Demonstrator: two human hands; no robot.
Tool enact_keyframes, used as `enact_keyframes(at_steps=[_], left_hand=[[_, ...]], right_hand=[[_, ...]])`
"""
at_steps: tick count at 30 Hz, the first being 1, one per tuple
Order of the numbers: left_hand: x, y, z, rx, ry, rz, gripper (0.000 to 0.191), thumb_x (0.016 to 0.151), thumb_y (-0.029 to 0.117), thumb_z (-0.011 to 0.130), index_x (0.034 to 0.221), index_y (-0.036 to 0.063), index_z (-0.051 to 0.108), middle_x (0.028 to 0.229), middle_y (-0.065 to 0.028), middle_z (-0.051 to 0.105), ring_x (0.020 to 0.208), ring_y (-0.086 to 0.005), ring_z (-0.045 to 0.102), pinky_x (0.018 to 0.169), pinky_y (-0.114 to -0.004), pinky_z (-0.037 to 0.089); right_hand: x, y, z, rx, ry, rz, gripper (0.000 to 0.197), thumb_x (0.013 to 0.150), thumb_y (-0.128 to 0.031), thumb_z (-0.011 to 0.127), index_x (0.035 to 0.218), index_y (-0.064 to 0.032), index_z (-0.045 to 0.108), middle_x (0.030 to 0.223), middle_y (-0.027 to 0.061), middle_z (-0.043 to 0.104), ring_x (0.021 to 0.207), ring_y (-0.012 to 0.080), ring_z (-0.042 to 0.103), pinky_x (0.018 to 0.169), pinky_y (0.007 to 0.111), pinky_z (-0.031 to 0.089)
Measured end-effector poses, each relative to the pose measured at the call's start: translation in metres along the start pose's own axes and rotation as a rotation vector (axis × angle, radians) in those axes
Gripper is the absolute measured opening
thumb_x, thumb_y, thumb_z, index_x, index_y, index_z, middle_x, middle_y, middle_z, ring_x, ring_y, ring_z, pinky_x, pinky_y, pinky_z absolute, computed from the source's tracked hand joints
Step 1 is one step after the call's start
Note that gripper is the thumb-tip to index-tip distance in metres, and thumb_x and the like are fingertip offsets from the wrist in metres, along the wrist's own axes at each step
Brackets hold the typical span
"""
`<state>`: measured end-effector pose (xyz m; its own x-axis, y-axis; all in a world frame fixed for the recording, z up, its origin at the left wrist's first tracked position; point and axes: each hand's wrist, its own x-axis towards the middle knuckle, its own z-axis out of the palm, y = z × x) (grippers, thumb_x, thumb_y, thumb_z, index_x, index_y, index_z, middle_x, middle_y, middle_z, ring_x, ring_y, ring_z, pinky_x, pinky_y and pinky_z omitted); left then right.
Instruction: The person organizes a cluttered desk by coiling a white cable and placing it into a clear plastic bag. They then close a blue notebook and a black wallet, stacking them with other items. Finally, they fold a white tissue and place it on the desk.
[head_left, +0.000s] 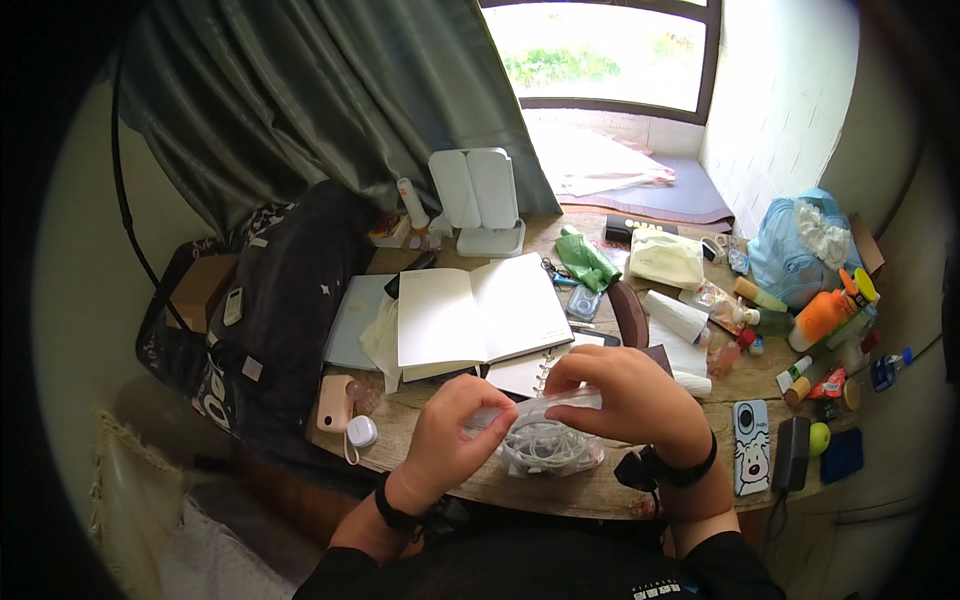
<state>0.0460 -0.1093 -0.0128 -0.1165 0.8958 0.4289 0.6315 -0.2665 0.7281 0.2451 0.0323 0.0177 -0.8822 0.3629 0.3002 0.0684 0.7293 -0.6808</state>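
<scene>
A clear plastic bag (586, 459) rests at the desk's front edge. Coiled white cables (546, 448) lie inside it. Thumb and fingers of my left hand (459, 429) pinch the left side of the bag's upper edge. My right hand (628, 391) grips the same edge farther right, fingers curled over the plastic. Both hands are just above the cables. Behind them a spiral-bound notebook (523, 373) lies partly under an open book with blank pages (480, 319). Whether the bag's mouth is sealed cannot be seen.
To the left are a pink device (334, 403) and a round white case (362, 430). At right lie a phone in a dog-print case (751, 448), a dark case (790, 454), a green apple (820, 439) and an orange bottle (819, 319). A white folding lamp (480, 199) stands behind.
</scene>
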Motion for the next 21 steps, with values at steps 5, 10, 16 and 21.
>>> enact_keyframes(at_steps=[5, 10, 16, 21], left_hand=[[-0.018, -0.03, 0.019, -0.057, 0.067, 0.163, 0.023, 0.084, 0.01, 0.075, 0.103, 0.0049, 0.064, 0.11, -0.0142, 0.067, 0.104, -0.0308, 0.065, 0.089, -0.038, 0.052], [-0.031, -0.05, 0.049, -0.315, 0.012, 0.091, 0.04, 0.087, 0.014, 0.075, 0.119, 0.0038, 0.052, 0.123, -0.0172, 0.061, 0.117, -0.0301, 0.061, 0.097, -0.04, 0.051], [-0.038, -0.067, 0.069, -0.384, 0.035, 0.098, 0.041, 0.09, 0.014, 0.072, 0.122, 0.0026, 0.048, 0.121, -0.018, 0.06, 0.114, -0.0289, 0.061, 0.099, -0.039, 0.049], [-0.04, -0.073, 0.077, -0.399, 0.047, 0.06, 0.038, 0.094, 0.013, 0.066, 0.124, 0.0028, 0.044, 0.12, -0.0173, 0.056, 0.111, -0.0262, 0.058, 0.098, -0.037, 0.047]], right_hand=[[-0.011, 0.004, 0.014, 0.038, 0.036, 0.021, 0.022, 0.085, -0.021, 0.076, 0.098, -0.0076, 0.064, 0.093, 0.0117, 0.067, 0.088, 0.0311, 0.067, 0.075, 0.038, 0.054], [-0.026, 0.024, 0.046, 0.022, 0.142, -0.011, 0.02, 0.088, -0.021, 0.073, 0.101, -0.0083, 0.064, 0.103, 0.0119, 0.067, 0.094, 0.0316, 0.067, 0.079, 0.037, 0.055], [-0.033, 0.03, 0.065, 0.036, 0.199, 0.038, 0.02, 0.084, -0.013, 0.076, 0.1, -0.0062, 0.065, 0.105, 0.0115, 0.068, 0.096, 0.0291, 0.068, 0.082, 0.036, 0.054], [-0.031, 0.04, 0.08, -0.041, 0.319, -0.007, 0.023, 0.079, -0.012, 0.076, 0.1, -0.0098, 0.066, 0.098, 0.0087, 0.068, 0.09, 0.0281, 0.068, 0.075, 0.035, 0.056]])
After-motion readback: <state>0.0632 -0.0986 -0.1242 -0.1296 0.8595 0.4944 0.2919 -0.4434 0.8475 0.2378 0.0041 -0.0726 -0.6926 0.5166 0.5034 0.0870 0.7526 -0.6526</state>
